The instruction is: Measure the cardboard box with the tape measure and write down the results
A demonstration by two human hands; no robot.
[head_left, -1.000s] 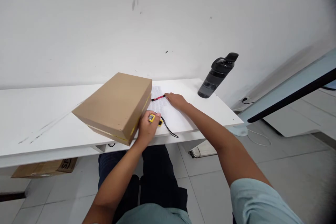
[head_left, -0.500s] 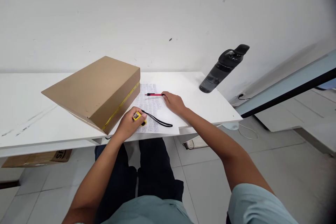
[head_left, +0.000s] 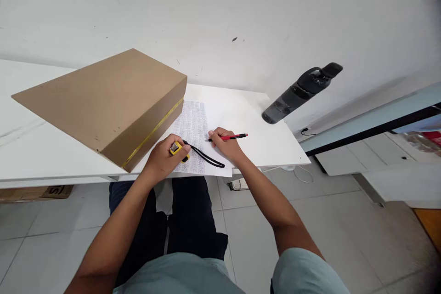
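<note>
My left hand (head_left: pixel 164 157) is closed around a yellow and black tape measure (head_left: pixel 177 148), close to the front edge of the table. Its black wrist strap (head_left: pixel 208 158) trails to the right over a sheet of paper (head_left: pixel 193 121) covered with dense writing. My right hand (head_left: pixel 224 143) rests over the paper's right side and grips a red and black pen (head_left: pixel 234 137), whose dark tip points left toward the writing. Left of the paper sits a closed cardboard box (head_left: pixel 110 96) with a yellow strip along its side; it partly covers the sheet.
A dark water bottle (head_left: pixel 292 96) stands at the right end of the white table (head_left: pixel 241 101), near the wall. Under the table at left is another cardboard box (head_left: pixel 37 193). White drawers (head_left: pixel 358 151) stand beyond the table at right.
The pen has turned in my right hand from lying flat to a writing hold. My left hand, with the tape measure, has come away from the box's side onto the paper. The camera has shifted.
</note>
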